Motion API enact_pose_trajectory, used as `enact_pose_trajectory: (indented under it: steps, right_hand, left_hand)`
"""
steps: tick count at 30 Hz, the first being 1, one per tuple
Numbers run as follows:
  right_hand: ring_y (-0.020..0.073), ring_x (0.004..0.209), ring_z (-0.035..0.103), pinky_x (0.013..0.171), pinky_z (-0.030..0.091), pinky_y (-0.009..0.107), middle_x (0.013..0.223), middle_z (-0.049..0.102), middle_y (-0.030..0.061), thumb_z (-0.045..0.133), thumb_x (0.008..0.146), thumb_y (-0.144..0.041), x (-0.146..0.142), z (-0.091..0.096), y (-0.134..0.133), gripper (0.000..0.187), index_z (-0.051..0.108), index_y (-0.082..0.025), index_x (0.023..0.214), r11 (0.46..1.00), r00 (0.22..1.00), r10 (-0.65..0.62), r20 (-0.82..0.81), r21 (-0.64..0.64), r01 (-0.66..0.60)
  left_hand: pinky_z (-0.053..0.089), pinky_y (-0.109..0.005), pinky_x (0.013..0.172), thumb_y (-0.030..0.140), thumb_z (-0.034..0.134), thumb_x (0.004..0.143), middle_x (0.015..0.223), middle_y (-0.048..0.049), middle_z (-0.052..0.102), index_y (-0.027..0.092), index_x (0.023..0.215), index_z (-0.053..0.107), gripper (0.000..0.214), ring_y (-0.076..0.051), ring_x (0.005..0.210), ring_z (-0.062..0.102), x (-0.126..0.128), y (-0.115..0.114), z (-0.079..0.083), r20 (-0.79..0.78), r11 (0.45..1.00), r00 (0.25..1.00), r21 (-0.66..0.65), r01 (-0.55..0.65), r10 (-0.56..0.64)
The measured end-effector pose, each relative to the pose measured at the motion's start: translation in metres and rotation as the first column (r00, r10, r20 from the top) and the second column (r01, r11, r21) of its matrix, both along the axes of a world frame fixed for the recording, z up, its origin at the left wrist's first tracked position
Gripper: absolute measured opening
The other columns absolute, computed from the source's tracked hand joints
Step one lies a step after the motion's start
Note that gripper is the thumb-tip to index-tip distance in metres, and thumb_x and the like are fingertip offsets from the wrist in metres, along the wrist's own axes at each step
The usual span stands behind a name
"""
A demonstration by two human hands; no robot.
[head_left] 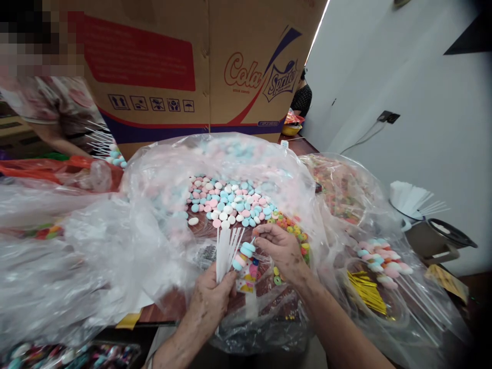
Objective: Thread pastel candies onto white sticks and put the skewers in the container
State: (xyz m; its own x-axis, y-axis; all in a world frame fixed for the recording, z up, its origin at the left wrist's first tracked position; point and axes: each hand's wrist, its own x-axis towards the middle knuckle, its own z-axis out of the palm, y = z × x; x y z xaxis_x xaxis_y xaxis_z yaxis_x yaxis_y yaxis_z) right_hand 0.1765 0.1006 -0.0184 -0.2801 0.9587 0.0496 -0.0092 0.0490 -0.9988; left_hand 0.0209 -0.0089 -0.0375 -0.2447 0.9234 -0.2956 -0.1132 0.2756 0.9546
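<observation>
My left hand (215, 293) is closed around a bundle of white sticks (226, 251). A candy skewer (243, 256), with blue and pink-orange marshmallow pieces threaded on it, leans right from the same hand. At its tip, the thumb and fingers of my right hand (280, 248) pinch a small pink-orange candy (256, 232). Just beyond both hands lies a spread of pink, white and blue candies (230, 202) inside an opened clear plastic bag (154, 189). Small ring-shaped gummies (292, 225), red, yellow and green, lie beside my right hand.
A large cardboard box (207, 66) stands at the back. On the right are finished candy skewers (384, 259), a bowl of gold twist ties (367, 292) and a dark jug (434, 238) with white sticks. Another person's arm (57, 138) shows at left.
</observation>
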Motion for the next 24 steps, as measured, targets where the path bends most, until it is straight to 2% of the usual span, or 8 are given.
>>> enact_pose_trajectory:
  steps: [5,8,11,14,16,19,21,24]
  right_hand:
    - [0.0184,0.089,0.066,0.08,0.055,0.03,0.097,0.071,0.0046,0.062,0.086,-0.025,-0.001,-0.003,-0.014,0.014,0.071,-0.022,0.095,0.954,0.973,-0.062,0.221,0.3,-0.008]
    - [0.019,0.1,0.068,0.091,0.055,0.032,0.106,0.073,0.0063,0.053,0.093,-0.022,-0.003,-0.006,-0.025,0.023,0.072,-0.023,0.104,0.905,0.957,-0.091,0.276,0.423,-0.036]
    - [0.0185,0.105,0.068,0.094,0.054,0.032,0.112,0.073,0.0079,0.047,0.095,-0.019,-0.005,-0.008,-0.033,0.029,0.071,-0.022,0.112,0.851,0.947,-0.086,0.31,0.517,-0.092]
    - [0.0187,0.105,0.069,0.094,0.055,0.032,0.112,0.074,0.0081,0.046,0.096,-0.019,-0.003,-0.003,-0.032,0.03,0.071,-0.021,0.113,0.827,0.932,-0.033,0.361,0.534,-0.177]
    - [0.0188,0.1,0.07,0.09,0.056,0.031,0.108,0.075,0.0066,0.047,0.097,-0.022,0.001,0.004,-0.024,0.029,0.071,-0.021,0.112,0.843,0.914,0.02,0.404,0.485,-0.233]
    - [0.019,0.091,0.07,0.083,0.056,0.031,0.101,0.075,0.005,0.046,0.1,-0.026,0.004,0.015,0.0,0.027,0.071,-0.021,0.11,0.875,0.873,-0.053,0.484,0.444,-0.193]
    - [0.0212,0.097,0.067,0.089,0.054,0.034,0.104,0.073,0.0068,0.047,0.098,-0.019,0.003,0.018,0.019,0.026,0.07,-0.02,0.108,0.835,0.785,-0.186,0.59,0.517,-0.191]
    - [0.0257,0.106,0.061,0.095,0.049,0.038,0.11,0.068,0.0113,0.05,0.092,-0.007,-0.005,0.013,0.043,0.029,0.069,-0.019,0.11,0.745,0.505,-0.299,0.81,0.529,-0.406]
  left_hand:
    - [0.023,-0.021,0.032,0.042,0.066,0.076,0.035,0.0102,0.042,0.021,0.068,0.06,0.023,-0.01,0.029,0.034,0.001,0.002,0.002,0.007,1.0,1.0,0.012,-0.019,0.019]
    - [0.022,-0.021,0.032,0.044,0.064,0.076,0.034,0.0105,0.04,0.022,0.068,0.058,0.025,-0.01,0.028,0.033,0.0,0.003,0.001,-0.001,1.0,1.0,0.005,-0.021,0.021]
    - [0.022,-0.02,0.031,0.047,0.063,0.076,0.035,0.0104,0.041,0.022,0.069,0.056,0.027,-0.01,0.028,0.032,0.0,0.002,-0.001,-0.005,0.999,0.999,0.003,-0.034,0.034]
    - [0.022,-0.02,0.031,0.049,0.064,0.074,0.034,0.0107,0.041,0.022,0.07,0.056,0.029,-0.009,0.028,0.032,0.001,0.002,0.001,-0.01,0.998,0.998,-0.004,-0.065,0.065]
    - [0.022,-0.021,0.031,0.05,0.065,0.072,0.033,0.0106,0.04,0.022,0.068,0.055,0.03,-0.009,0.027,0.032,0.001,0.003,0.007,-0.014,0.996,0.996,-0.02,-0.086,0.085]
    - [0.025,-0.02,0.032,0.052,0.065,0.071,0.033,0.0094,0.042,0.022,0.063,0.053,0.033,-0.009,0.027,0.034,0.002,0.002,0.016,0.01,0.995,0.995,-0.025,-0.099,0.1]
    - [0.028,-0.02,0.033,0.054,0.066,0.069,0.033,0.0088,0.043,0.022,0.061,0.053,0.036,-0.009,0.028,0.035,0.003,0.002,0.019,0.03,0.994,0.994,-0.023,-0.103,0.104]
    - [0.028,-0.02,0.033,0.057,0.069,0.068,0.032,0.0087,0.043,0.022,0.061,0.052,0.039,-0.009,0.028,0.035,0.003,0.001,0.016,0.046,0.993,0.992,-0.034,-0.116,0.117]
